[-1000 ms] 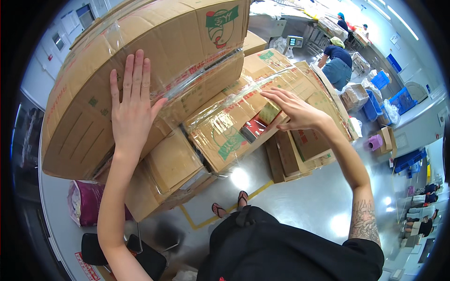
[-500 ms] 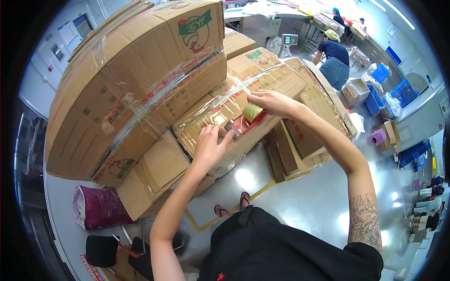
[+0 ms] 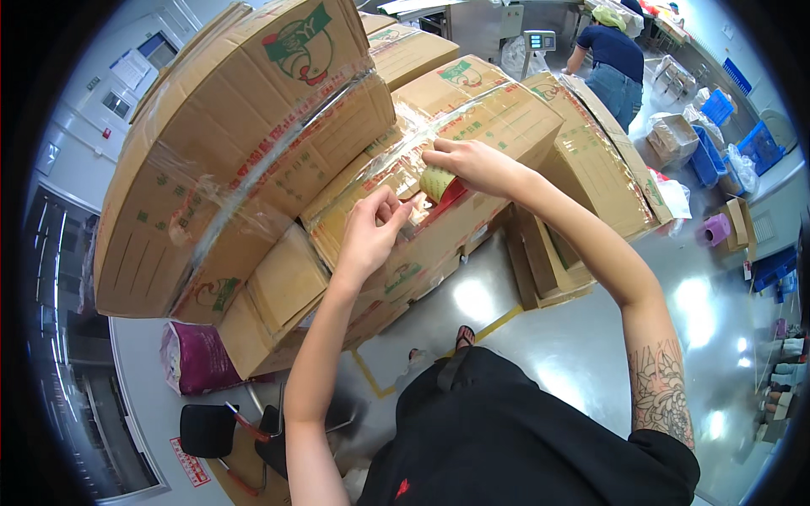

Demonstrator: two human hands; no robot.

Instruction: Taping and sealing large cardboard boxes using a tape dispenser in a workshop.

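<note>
My right hand (image 3: pixel 478 168) is closed around a red tape dispenser (image 3: pixel 454 193) that carries a yellowish roll of packing tape (image 3: pixel 435 182). It is held over the top edge of a cardboard carton (image 3: pixel 483 126), which has clear tape along its top. Close beside the dispenser's front end, my left hand (image 3: pixel 366 234) is pinched, thumb against bent fingers. Whatever thin thing may be between those fingertips is too small to make out; the tape's free end cannot be told apart from the shiny carton behind.
Tall taped cartons (image 3: pixel 228 152) stand at the left, and more cartons (image 3: pixel 591 160) at the right. Below left are a purple bag (image 3: pixel 202 358) and a black chair (image 3: pixel 208 430). Farther back are a scale display (image 3: pixel 539 40), a bent-over person (image 3: pixel 609 63) and blue crates (image 3: pixel 707 156).
My left thumb and fingers have come together into a pinch near the dispenser. Both hands and the dispenser sit slightly farther left in the picture, as the whole view has shifted.
</note>
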